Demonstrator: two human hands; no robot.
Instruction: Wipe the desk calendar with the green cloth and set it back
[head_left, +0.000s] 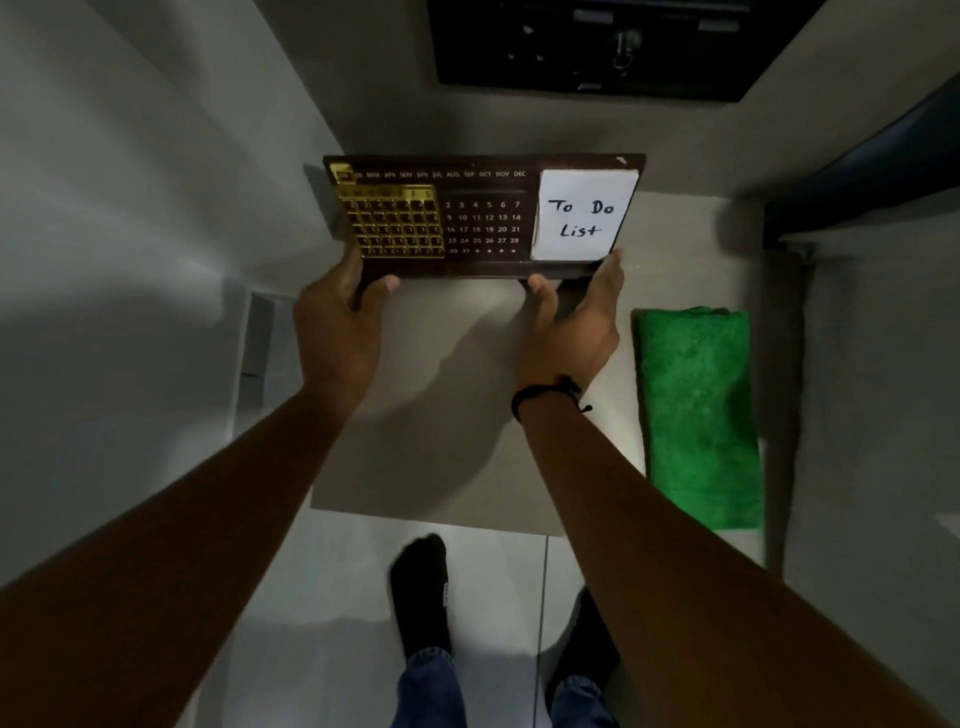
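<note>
The desk calendar (483, 218) is a dark brown board with a gold sliding date frame on its left, printed numbers in the middle and a white "To Do List" notepad on its right. It stands at the far side of the small light table (457, 415). My left hand (337, 317) grips its lower left corner, thumb on the front. My right hand (576, 317) grips the lower right edge below the notepad. The green cloth (698, 415) lies folded on the table's right side, apart from both hands.
A grey wall runs along the left, with a socket plate (260, 348) low on it. A dark black unit (587, 47) sits behind the table. A dark ledge (857, 171) stands at the right. My feet in black socks (421, 592) are on the tiled floor.
</note>
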